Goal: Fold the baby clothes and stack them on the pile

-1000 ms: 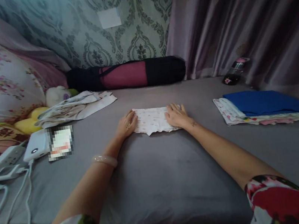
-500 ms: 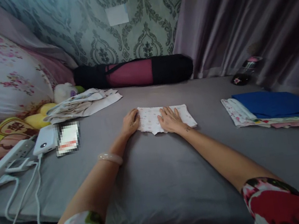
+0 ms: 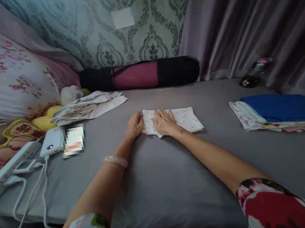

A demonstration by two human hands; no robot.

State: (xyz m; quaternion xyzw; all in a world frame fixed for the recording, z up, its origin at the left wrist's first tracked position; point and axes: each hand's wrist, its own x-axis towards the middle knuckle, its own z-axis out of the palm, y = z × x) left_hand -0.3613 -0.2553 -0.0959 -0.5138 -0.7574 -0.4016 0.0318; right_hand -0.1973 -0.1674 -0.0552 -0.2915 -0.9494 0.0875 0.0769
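Note:
A small white piece of clothing with a faint print [image 3: 186, 119] lies folded flat on the grey bed sheet [image 3: 162, 174] in front of me. At its left edge rests my left hand [image 3: 135, 125], fingers forward and thumb side against the fabric; a pale bangle [image 3: 115, 160] circles that wrist. My right hand [image 3: 165, 122] lies palm down on the left half of the garment, fingers spread. The part of the cloth under the palm is hidden.
On the right sits a folded stack topped by blue cloth [image 3: 287, 107], with a bottle [image 3: 254, 73] behind it. Crumpled light clothes [image 3: 90, 107], a white power bank [image 3: 50, 142] and a corded power strip [image 3: 11, 173] are left. A black-and-maroon bag [image 3: 135, 76] lies along the wall.
My right hand has slid left from the garment's right edge onto its left half, exposing the right side. My left hand stays at the left edge. The view has shifted slightly left.

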